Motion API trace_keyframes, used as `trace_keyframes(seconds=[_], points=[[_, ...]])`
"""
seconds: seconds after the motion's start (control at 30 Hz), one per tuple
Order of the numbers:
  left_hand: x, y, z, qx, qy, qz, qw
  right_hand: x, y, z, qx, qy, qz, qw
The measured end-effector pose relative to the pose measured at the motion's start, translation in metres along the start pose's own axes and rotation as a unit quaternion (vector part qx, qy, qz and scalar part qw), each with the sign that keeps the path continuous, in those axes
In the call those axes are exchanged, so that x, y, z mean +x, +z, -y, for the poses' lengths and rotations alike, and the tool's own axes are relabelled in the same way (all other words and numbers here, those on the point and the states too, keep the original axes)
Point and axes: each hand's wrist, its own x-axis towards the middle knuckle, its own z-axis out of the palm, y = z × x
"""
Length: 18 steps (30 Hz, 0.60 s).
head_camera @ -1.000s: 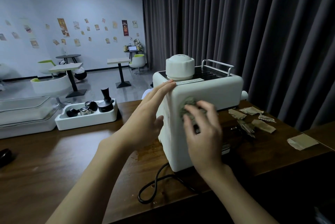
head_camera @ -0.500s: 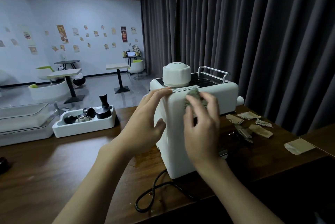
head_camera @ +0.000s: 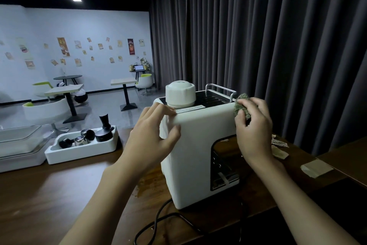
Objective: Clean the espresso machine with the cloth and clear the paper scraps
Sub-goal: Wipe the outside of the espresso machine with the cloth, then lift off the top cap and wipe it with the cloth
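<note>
1. Right now the left hand (head_camera: 153,137) is bracing the white espresso machine (head_camera: 198,145). Its fingers are lying nearly straight along the machine's upper left edge, and the thumb is pressing on the panel facing the camera.
2. The right hand (head_camera: 254,131) is gripping the grey-green cloth (head_camera: 241,105), fingers curled around the bunched fabric, and is holding it against the machine's upper right corner, just below the metal rail (head_camera: 220,88).
3. The machine is standing upright on the wooden counter (head_camera: 59,195), with a white round cap (head_camera: 180,94) on its dark top and a black power cord (head_camera: 158,223) looping over the counter's near edge.
4. The paper scraps (head_camera: 280,142) are lying on the counter to the right of the machine, partly hidden behind the right hand. One larger piece (head_camera: 315,168) is sitting apart from them, farther right.
5. A white tray (head_camera: 79,151) is sitting on the counter to the left, well apart from the machine, holding dark and metal coffee tools.
</note>
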Motion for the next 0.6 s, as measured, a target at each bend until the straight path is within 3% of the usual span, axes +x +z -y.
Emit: trace_keyframes(seconds=[0.13,0.3,0.47,0.6], points=[[0.004,0.003,-0.001,0.025,0.011,-0.013,1.000,-0.002,0.001,0.009,-0.022,-0.019,-0.003,1.000],[0.014,-0.003,-0.008,0.042,0.006,-0.016,0.999,-0.005,0.008,0.026,-0.045,-0.159,0.101,0.981],[0.051,-0.008,-0.009,0.010,-0.046,-0.016,0.999,0.036,-0.002,0.035,0.023,-0.116,0.169,0.978],[0.083,-0.003,-0.003,-0.046,-0.103,0.037,0.993,0.056,-0.006,0.039,-0.046,-0.090,0.258,0.961]])
